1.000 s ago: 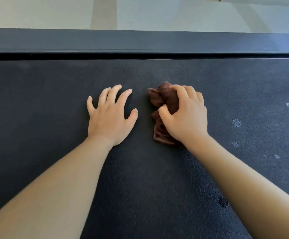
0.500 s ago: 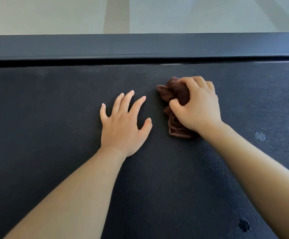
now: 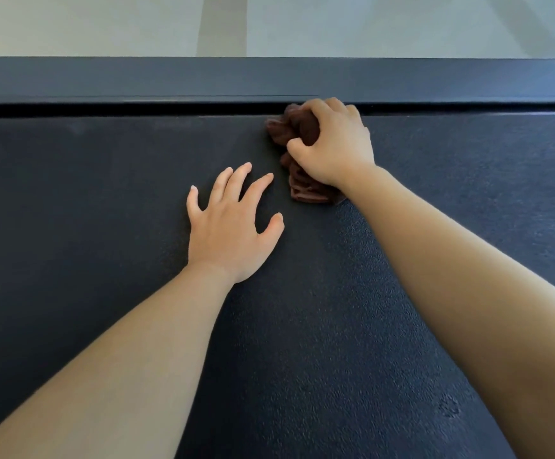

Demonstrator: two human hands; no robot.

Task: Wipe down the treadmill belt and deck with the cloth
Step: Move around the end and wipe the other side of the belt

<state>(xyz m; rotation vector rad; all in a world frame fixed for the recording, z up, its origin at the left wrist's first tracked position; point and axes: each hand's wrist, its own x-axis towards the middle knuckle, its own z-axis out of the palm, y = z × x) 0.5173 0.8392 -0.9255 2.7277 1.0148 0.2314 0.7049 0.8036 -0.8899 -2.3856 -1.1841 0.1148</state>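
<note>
The dark textured treadmill belt [image 3: 103, 200] fills most of the view. My right hand [image 3: 334, 144] grips a bunched brown cloth [image 3: 305, 187] and presses it on the belt at its far edge, against the gap before the dark side deck rail [image 3: 170, 79]. Part of the cloth is hidden under that hand. My left hand [image 3: 229, 226] rests flat on the belt with fingers spread, just left of and nearer than the cloth.
Beyond the deck rail lies a pale floor [image 3: 70, 24] with a grey stripe [image 3: 223, 24]. A small damp mark [image 3: 450, 407] shows on the belt near the lower right, under my right forearm.
My right hand has pushed the cloth away from me across the belt to its far edge. My left hand stays flat on the belt. The view has shifted, so the pale spots at right are gone.
</note>
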